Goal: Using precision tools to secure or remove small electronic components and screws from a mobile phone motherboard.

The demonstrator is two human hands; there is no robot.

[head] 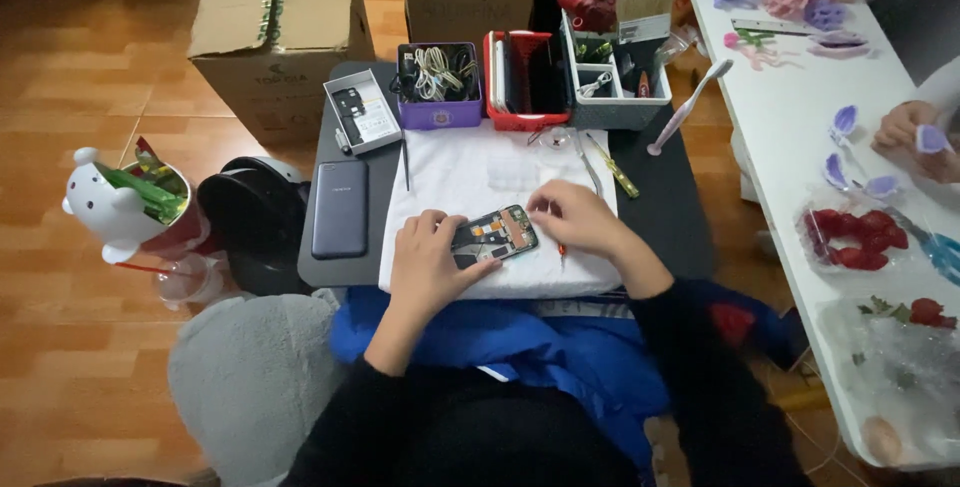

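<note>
We are working on one opened phone, its back off and its circuit boards showing, lying on the white cloth near the cloth's near edge, about midway along it. Its long axis is running nearly parallel to that near edge, tilted a little so the right end sits farther from us. Our left hand is resting on the phone's left end, its fingers spread loosely and pressing the lower left corner down. Our right hand is sitting just beside the right end, touching it; its fingers are curled together at the phone's far right corner, and a thin tool with an orange tip is poking out below the palm (whether the fingers are pinching it we cannot tell). So the phone is lying between the two hands, both equally close, the left on top of it and the right at its edge.

Counting across the dark tabletop: one closed dark phone at the left edge, one small grey tray at the far left corner, one purple box of cables, one red box and one grey organiser along the far edge, one yellow-green handled tool, and one pale brush at the far right corner.
</note>
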